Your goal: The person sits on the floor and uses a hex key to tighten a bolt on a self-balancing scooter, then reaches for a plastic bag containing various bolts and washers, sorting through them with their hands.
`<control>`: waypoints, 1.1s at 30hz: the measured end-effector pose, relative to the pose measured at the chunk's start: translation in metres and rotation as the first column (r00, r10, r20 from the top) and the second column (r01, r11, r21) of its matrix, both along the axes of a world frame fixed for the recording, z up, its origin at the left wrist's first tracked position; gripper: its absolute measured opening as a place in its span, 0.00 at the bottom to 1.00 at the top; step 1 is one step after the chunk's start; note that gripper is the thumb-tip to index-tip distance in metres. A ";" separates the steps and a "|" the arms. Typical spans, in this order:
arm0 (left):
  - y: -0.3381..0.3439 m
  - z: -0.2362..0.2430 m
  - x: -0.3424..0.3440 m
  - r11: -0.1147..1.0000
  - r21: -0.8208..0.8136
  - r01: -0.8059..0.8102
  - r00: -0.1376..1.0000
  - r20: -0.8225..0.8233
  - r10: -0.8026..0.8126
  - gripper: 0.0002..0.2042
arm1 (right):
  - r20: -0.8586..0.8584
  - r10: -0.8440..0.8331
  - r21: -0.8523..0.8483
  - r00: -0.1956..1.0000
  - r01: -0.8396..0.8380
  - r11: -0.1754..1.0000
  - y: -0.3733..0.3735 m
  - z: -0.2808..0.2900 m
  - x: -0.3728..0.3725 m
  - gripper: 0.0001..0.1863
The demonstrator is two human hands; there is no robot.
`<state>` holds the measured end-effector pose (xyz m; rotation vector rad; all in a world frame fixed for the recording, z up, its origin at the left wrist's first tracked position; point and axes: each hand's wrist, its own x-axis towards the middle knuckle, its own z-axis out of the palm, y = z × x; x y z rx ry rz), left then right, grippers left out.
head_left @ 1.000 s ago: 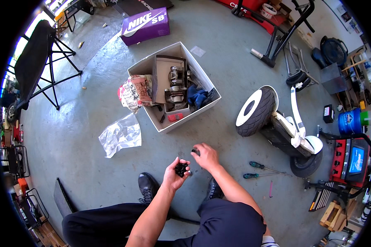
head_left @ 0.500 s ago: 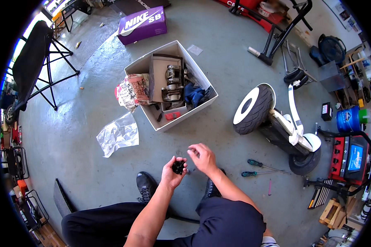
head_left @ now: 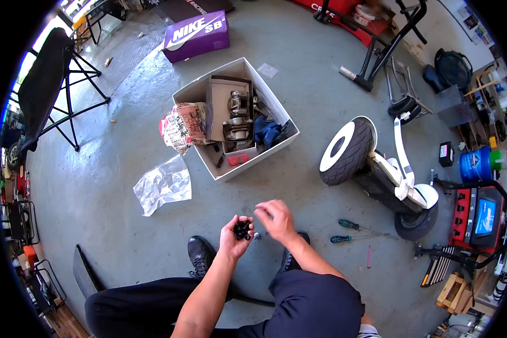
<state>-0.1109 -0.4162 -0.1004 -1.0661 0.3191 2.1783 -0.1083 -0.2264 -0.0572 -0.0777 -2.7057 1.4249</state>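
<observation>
Cupped palm up above the floor, my left hand [head_left: 230, 241] holds a heap of small black parts [head_left: 241, 230], perhaps screws or bolts; their exact kind is too small to tell. Just to its right and apart from it is my right hand [head_left: 277, 219]. Its thumb and fingers are drawn together in a pinch, and whatever is between the tips cannot be made out. A small shiny piece [head_left: 257, 236] shows beside the left fingers. Beyond both hands stands an open white box [head_left: 259, 161] with metal parts [head_left: 238, 128], a blue cloth [head_left: 266, 130] and a red item [head_left: 238, 160] in it.
A crumpled clear plastic bag [head_left: 163, 186] lies left of the box, with a purple shoebox [head_left: 196, 36] behind. Two green-handled screwdrivers [head_left: 348, 224] lie at right, near a white two-wheeled scooter [head_left: 394, 180]. A black folding chair [head_left: 42, 90] stands far left.
My right hand has shifted slightly downward and left, still pinched. The left hand keeps its place with the black parts, which have tilted or spread a little. The view has moved slightly.
</observation>
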 end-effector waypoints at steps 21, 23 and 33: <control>0.031 0.071 -0.032 0.988 0.156 0.013 0.995 -0.095 0.002 0.16 | -0.298 0.271 0.460 0.915 -0.112 0.881 0.051 0.053 -0.134 0.14; 0.042 0.088 -0.044 0.979 0.201 0.026 0.994 -0.110 -0.004 0.17 | -0.216 0.358 0.503 0.909 -0.211 0.838 0.061 0.031 -0.147 0.06; 0.007 0.127 -0.086 0.975 0.199 -0.100 0.977 -0.164 0.134 0.17 | 0.090 0.310 0.304 0.947 -0.322 0.897 0.059 0.062 -0.088 0.09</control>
